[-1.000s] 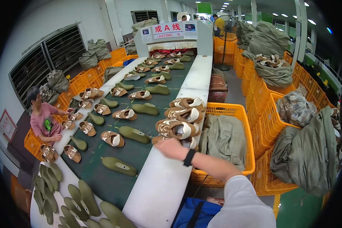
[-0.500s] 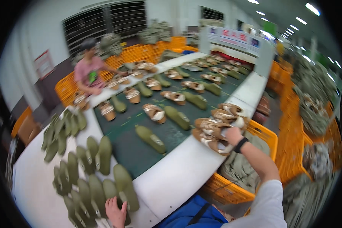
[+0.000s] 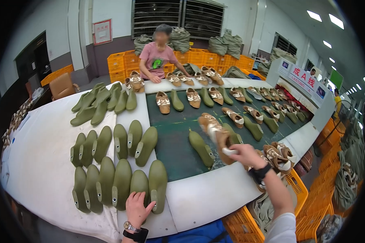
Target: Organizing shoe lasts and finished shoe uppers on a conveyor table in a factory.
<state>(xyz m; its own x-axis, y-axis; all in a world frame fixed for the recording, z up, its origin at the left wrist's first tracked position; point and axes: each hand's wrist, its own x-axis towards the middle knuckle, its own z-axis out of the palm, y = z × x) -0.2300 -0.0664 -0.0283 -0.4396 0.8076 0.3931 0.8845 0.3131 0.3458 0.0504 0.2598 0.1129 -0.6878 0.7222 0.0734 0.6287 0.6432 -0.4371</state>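
Note:
My right hand grips a brown and white shoe upper by its heel and holds it over the green belt, toe pointing away to the left; the upper is slightly blurred. Beneath and left of it, a green shoe last lies on the belt. My left hand is closed around the near end of another green last, in the front row on the white table. Its thumb rests beside the neighbouring last. More brown uppers are piled by my right forearm, on the belt's white edge.
Several rows of lasts stand on the white table at left. Pairs of uppers and lasts line the belt. A co-worker in a pink shirt is across the belt. Orange crates flank my right side.
My right hand has lifted an upper from the pile and carried it left over the belt. My left hand stays at the front lasts. The view has turned left.

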